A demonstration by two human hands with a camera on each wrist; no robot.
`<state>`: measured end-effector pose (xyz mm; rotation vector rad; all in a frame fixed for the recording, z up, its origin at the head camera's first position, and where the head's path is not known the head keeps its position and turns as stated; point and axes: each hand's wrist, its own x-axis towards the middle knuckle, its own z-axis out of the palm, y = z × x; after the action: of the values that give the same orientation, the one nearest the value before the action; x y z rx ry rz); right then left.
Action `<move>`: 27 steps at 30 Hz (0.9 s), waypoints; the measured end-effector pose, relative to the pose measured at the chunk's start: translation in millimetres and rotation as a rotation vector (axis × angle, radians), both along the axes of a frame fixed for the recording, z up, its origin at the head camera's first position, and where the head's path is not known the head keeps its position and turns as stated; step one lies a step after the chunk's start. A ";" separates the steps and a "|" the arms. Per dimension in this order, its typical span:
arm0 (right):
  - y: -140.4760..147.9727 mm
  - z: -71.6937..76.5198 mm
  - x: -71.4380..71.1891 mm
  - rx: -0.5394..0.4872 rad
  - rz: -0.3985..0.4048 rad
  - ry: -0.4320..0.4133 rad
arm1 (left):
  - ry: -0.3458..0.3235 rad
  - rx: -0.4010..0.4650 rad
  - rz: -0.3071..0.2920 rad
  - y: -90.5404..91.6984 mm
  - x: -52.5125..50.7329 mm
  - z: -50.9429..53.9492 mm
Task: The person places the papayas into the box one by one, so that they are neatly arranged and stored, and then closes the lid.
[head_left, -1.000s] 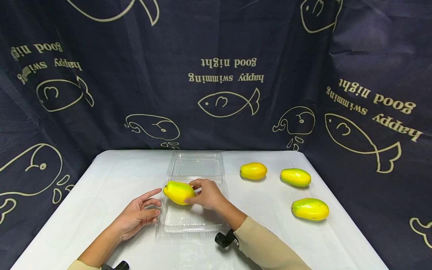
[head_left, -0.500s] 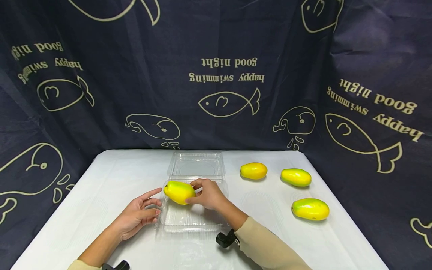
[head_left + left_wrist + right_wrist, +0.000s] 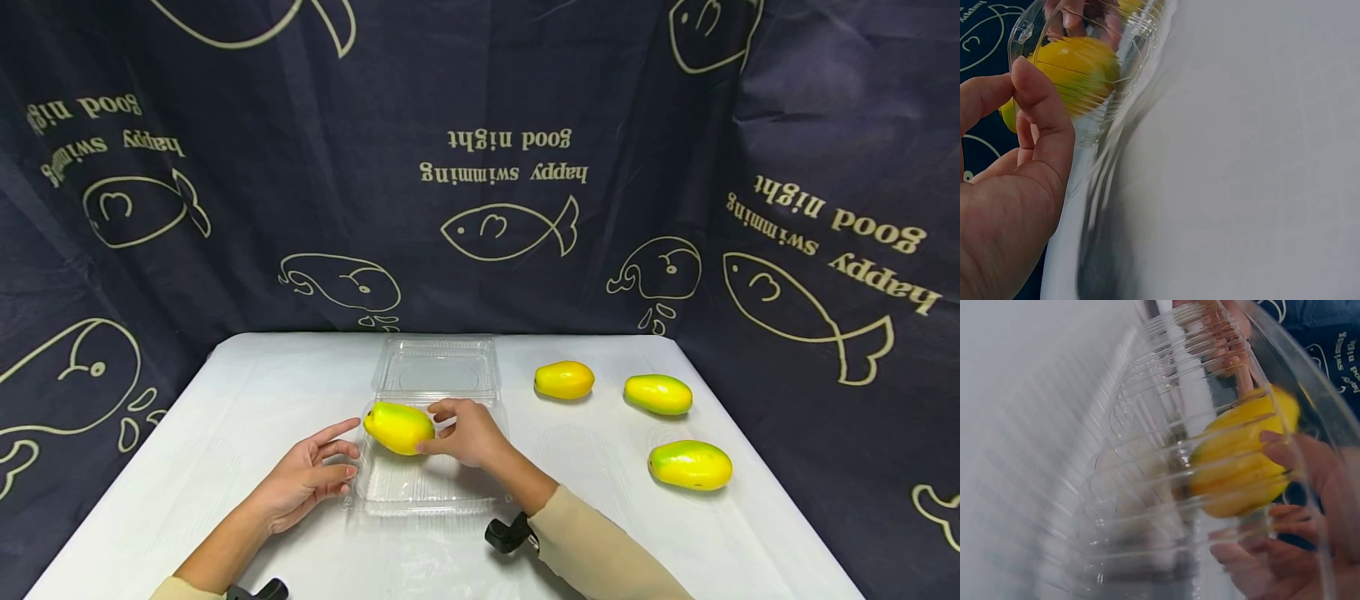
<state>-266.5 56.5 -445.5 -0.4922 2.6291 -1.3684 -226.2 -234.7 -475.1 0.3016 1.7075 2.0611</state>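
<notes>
A yellow-green papaya (image 3: pixel 399 428) lies in the left part of a clear plastic clamshell box (image 3: pixel 427 492), whose lid (image 3: pixel 437 367) is folded back behind it. At the fruit's right end is my right hand (image 3: pixel 467 433); its thumb is at the skin while the other fingers stand apart from it. The right wrist view shows the papaya (image 3: pixel 1241 456) through the ribbed box wall, with the thumb beside it. My left hand (image 3: pixel 307 479) is at the box's left side, fingers loosely bent and spread. Its thumb and fingers (image 3: pixel 1041 106) are close to the rim; contact is unclear.
Another papaya (image 3: pixel 564 380) sits right of the lid. Farther right are a greener papaya (image 3: pixel 657 394) and one nearer the front (image 3: pixel 690 465). All rest on a white-covered table (image 3: pixel 285 375), with a dark printed curtain (image 3: pixel 502 292) behind.
My right hand's fingers have loosened from the papaya and shifted slightly right. The fruit stays in place in the box, and my left hand has not visibly moved.
</notes>
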 end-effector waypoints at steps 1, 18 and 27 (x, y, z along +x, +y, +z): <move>0.6 -0.1 0.3 -0.002 0.000 -0.001 | -0.001 0.000 0.000 0.0 0.0 0.0; 14.0 -0.6 0.3 -0.070 0.008 0.016 | 0.012 0.008 -0.005 -0.9 0.1 -1.1; 20.7 3.4 1.4 -0.125 -0.001 0.028 | 0.015 0.002 -0.001 -0.7 -0.6 -1.9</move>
<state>-265.1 77.2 -442.1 -0.5290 2.5762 -1.5444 -226.7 -235.4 -477.0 0.3188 1.7140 2.0649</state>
